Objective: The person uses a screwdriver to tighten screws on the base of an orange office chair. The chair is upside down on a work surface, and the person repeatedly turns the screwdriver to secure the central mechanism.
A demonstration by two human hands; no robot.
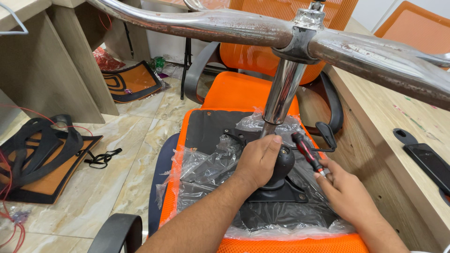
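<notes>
The black chair mechanism [276, 180], a domed housing on a flat mounting plate, sits on the underside of an upturned orange seat [290, 243], with the chrome gas-lift column [282, 91] rising from it to a rust-flecked chrome star base [300, 33] that spans the top of the view. The left hand [258, 159] is curled over the dome, fingers wrapped around the foot of the column and gripping it. The right hand [344, 192] is closed around a screwdriver with a red and black handle [307, 152], held just beside the dome; its tip is hidden behind the hand, so where it touches cannot be told. Crumpled clear plastic wrap [206, 161] lies over the seat's black underside panel and around the plate, blurring the plate's edges and any screws. A black lever [326, 136] juts out on the right. Behind stands another orange mesh chair [243, 86]; a wooden desk [398, 122] on the right carries a dark flat device [429, 161], partly cut off. On the tiled floor [136, 140] to the left lie orange-and-black seat parts [42, 159] and red wires [11, 206]. A black armrest [117, 232] is cropped at the bottom edge.
</notes>
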